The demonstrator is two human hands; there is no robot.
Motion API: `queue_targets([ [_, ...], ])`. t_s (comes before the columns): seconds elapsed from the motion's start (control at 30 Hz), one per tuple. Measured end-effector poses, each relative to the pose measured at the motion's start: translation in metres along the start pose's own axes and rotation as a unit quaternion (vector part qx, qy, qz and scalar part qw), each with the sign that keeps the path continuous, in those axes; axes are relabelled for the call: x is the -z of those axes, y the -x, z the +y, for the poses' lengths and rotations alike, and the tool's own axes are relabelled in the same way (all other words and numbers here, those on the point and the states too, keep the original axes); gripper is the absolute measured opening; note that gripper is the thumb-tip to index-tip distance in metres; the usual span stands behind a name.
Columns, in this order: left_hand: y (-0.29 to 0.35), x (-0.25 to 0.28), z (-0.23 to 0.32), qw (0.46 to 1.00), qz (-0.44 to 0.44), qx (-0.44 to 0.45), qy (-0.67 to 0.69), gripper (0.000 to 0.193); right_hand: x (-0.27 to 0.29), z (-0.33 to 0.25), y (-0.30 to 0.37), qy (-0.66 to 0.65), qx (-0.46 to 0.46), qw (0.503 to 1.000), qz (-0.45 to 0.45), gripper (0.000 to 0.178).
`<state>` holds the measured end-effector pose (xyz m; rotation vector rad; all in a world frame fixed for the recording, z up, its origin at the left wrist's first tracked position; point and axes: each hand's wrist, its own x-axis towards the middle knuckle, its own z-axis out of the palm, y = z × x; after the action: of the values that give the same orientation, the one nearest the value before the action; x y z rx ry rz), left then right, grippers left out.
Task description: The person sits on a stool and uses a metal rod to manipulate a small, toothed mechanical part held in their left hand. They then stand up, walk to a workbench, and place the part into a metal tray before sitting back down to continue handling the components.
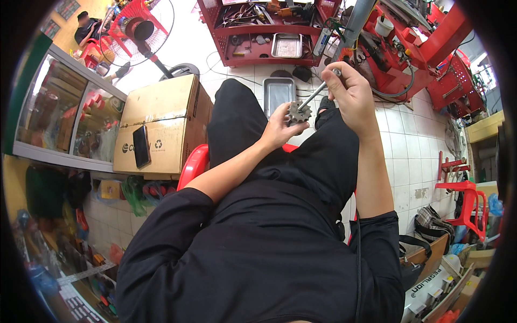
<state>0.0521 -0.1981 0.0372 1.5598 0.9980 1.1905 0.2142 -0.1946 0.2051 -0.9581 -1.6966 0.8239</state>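
Above my lap, my left hand [279, 131] grips a grey, gear-like metal part [297, 114] with notches around its rim. My right hand [351, 96] is closed around the upper end of a slim metal rod-shaped tool [314, 96]. The tool slants down to the left, and its lower tip meets the face of the gear-like part. Whether the tip sits in a hole or only touches the surface is too small to tell. Below and beyond the hands, a grey metal tray [279, 92] lies on the floor between my feet.
A red tool cart [215, 33] with hand tools and a small tray stands ahead. To the left are a cardboard box [161, 116] bearing a black phone [141, 146], a glass cabinet [75, 102] and a fan [139, 29]. Red machinery [388, 75] stands at the right, near a red stool [466, 202].
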Motion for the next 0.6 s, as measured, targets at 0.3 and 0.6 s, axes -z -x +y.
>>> queue_targets([
  [0.3,0.004,-0.002,0.001,0.999,-0.036,0.016,0.029,0.057,-0.001,-0.008,0.002,0.119,0.063,0.991,-0.009,0.025],
  [0.6,0.004,-0.005,-0.005,0.999,-0.042,0.0,0.029,0.055,-0.006,-0.008,0.004,0.171,0.159,0.971,0.051,0.02],
])
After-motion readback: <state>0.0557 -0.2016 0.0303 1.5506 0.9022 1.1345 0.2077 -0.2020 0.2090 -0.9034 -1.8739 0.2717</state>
